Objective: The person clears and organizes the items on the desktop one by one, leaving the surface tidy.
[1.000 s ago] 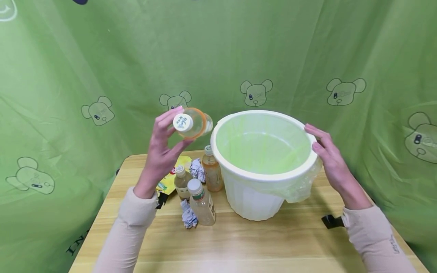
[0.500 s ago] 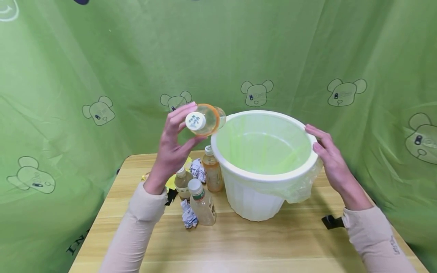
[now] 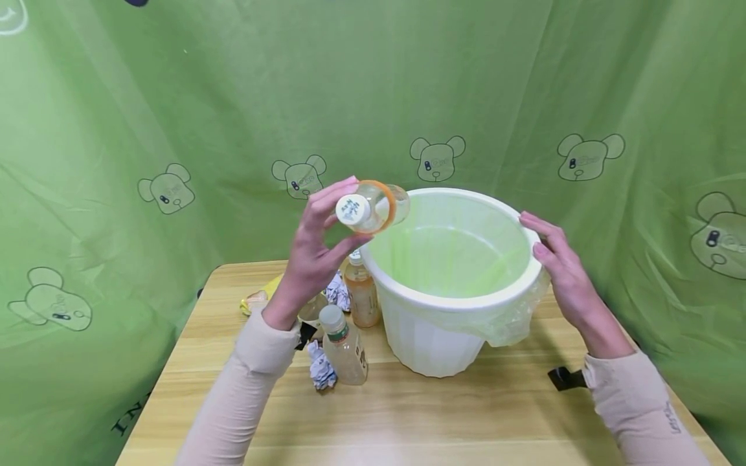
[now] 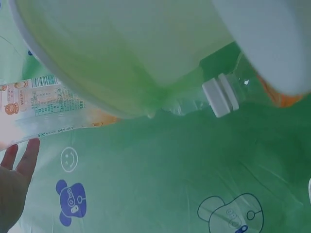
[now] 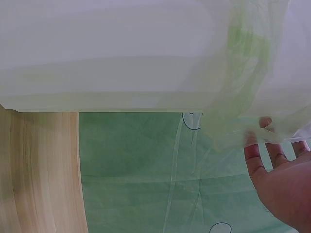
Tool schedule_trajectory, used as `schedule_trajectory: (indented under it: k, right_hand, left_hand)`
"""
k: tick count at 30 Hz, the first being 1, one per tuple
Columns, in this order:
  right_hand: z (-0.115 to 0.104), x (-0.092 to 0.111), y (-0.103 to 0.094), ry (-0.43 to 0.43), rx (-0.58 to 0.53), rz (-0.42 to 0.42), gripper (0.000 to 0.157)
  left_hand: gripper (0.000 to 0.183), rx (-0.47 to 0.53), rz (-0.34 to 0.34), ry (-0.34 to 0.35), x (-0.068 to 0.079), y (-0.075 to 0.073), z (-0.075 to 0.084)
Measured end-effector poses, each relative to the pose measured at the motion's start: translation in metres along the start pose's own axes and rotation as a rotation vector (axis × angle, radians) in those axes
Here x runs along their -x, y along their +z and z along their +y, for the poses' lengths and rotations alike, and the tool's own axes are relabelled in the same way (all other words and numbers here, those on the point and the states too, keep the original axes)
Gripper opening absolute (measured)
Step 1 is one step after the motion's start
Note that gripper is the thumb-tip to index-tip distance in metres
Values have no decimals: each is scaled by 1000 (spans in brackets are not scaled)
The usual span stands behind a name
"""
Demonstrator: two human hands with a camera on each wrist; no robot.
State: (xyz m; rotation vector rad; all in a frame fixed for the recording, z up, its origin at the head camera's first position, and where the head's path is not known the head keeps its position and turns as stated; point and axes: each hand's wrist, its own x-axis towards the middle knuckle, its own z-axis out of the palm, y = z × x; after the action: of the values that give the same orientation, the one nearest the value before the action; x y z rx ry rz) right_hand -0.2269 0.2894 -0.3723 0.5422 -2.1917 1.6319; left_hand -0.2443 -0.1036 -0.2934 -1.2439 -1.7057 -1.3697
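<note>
My left hand grips a clear plastic bottle with a white cap and an orange band. It holds the bottle tilted, cap towards me, with the far end over the left rim of a white bin. A thin green bag lines the bin and hangs over its edge. My right hand rests on the bin's right rim with thumb and fingers spread; in the right wrist view its fingers touch the overhanging bag. In the left wrist view, fingers lie against a labelled bottle.
Left of the bin stand an orange-labelled bottle and a white-capped bottle; another is partly hidden by my left wrist. Crumpled paper balls and a yellow wrapper lie on the wooden table. A green curtain surrounds it.
My left hand has carried the bottle rightwards, from left of the bin until it overlaps the bin's left rim. My right hand and the bin have stayed put.
</note>
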Motion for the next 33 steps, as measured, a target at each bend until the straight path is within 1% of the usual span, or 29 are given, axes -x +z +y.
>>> schedule_trajectory:
  k: [7,12,15,17,24,29,33]
  right_hand:
    - [2,-1,1,-20,-52,9,46]
    - [1,-1,1,-21,-46,10,47]
    - [1,0,1,-14,-52,6,47]
    - [1,1,1,-9,-55,3,47]
    - [1,1,2,-7,-58,0,47]
    - [1,0,2,-11,-78,-1,47]
    - [1,-1,1,-13,-98,1,47]
  left_hand:
    - [69,18,-22,-47,3,9,-2]
    - [71,68,-36,-86,6,13,-4]
    - [72,87,-45,-95,10,16,-6]
    - [72,80,-54,-106,12,19,-8]
    - [70,2,-94,-135,15,25,-10]
    - [69,-8,-116,-171,18,29,-12]
    - [69,6,-135,-192,19,34,-13]
